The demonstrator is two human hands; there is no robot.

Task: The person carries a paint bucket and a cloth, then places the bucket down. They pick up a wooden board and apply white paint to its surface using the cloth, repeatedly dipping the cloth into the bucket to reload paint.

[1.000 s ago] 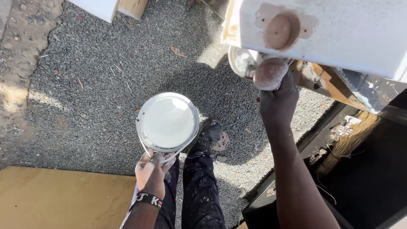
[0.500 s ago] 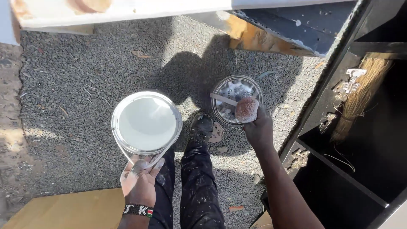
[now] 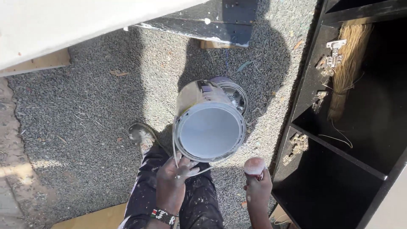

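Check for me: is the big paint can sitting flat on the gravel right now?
No: the left hand holds the paint can tilted up off the gravel, above a smaller tin.

The tilted silver metal paint can with white paint inside (image 3: 210, 127) covers most of the smaller shiny round tin (image 3: 234, 93) behind it, so only a curved sliver of that tin shows. The left hand (image 3: 174, 182) hides where the can's thin wire handle (image 3: 174, 148) ends, and its grip on the wire is partly buried under the knuckles. The right hand (image 3: 256, 191) closes around a pale pink roller head (image 3: 254, 166), handle swallowed completely. The forearm is cut by the bottom edge. The black wooden cabinet (image 3: 339, 178) runs off the right edge, its depths lost in shadow. The white painted board (image 3: 63, 25) is cropped at the top. The small metal hinges (image 3: 299, 144) are too tiny to read.
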